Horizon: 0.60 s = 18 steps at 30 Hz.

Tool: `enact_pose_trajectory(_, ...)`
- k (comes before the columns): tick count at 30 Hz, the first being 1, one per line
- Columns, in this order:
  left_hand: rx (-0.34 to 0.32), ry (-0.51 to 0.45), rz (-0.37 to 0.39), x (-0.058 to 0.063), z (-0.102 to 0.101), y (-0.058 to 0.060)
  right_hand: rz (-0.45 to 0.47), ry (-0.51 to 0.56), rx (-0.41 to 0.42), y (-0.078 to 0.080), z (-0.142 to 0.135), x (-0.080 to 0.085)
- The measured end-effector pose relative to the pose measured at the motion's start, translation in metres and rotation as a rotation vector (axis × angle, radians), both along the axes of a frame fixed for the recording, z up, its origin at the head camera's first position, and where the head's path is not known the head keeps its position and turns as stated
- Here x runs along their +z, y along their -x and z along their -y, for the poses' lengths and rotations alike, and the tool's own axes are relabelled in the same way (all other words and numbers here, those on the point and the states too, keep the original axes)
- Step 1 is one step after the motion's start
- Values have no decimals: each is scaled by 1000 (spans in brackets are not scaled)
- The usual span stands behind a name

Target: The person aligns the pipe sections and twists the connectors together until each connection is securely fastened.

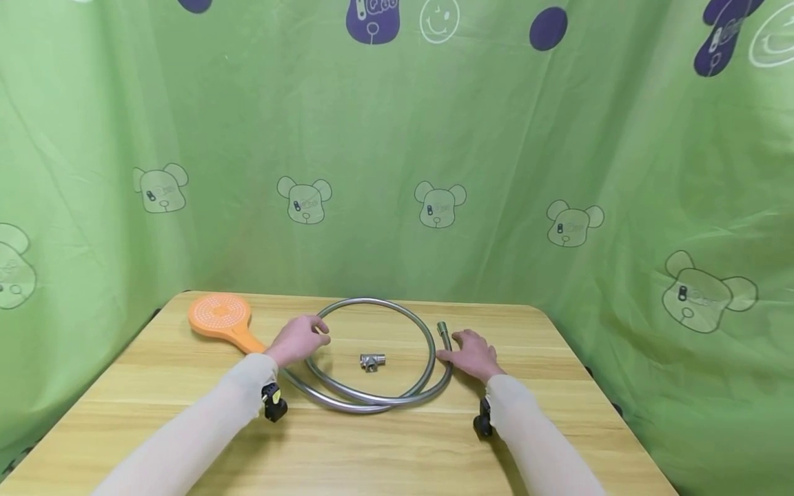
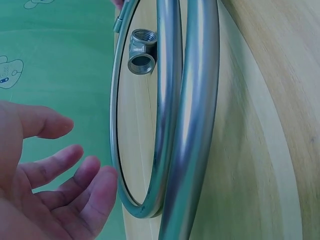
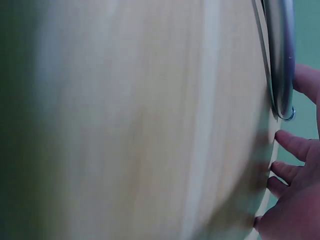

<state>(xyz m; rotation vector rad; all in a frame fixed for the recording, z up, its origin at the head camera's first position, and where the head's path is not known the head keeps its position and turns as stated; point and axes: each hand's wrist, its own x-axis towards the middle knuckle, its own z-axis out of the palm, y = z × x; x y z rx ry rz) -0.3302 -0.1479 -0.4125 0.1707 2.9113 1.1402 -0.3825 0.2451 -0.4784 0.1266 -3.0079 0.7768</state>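
Observation:
A silver shower hose [image 1: 356,408] lies coiled on the table. My left hand [image 1: 298,341] is over the left side of the coil with fingers relaxed and apart, holding nothing. On the right, my right hand [image 1: 473,355] has its fingertips close to the tabletop and its thumb against or right beside the hose, below the metal end nut [image 1: 442,329]. Within the loop sits a small metal tee fitting [image 2: 142,51], its threaded openings showing in the left wrist view. An orange shower head [image 1: 220,313] rests at the far left; my left forearm hides its handle's end.
The wooden table [image 1: 372,455] has rounded back corners. Green curtain [image 1: 384,255] with printed bear faces hangs behind it and along both sides. A small black camera [image 1: 273,403] is strapped to the left wrist, another [image 1: 482,421] to the right.

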Motion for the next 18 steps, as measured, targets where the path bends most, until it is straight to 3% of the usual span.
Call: enact_pose_trajectory(18,-6,-4,19,0,6,2,18,102,-75,3,3,-3)
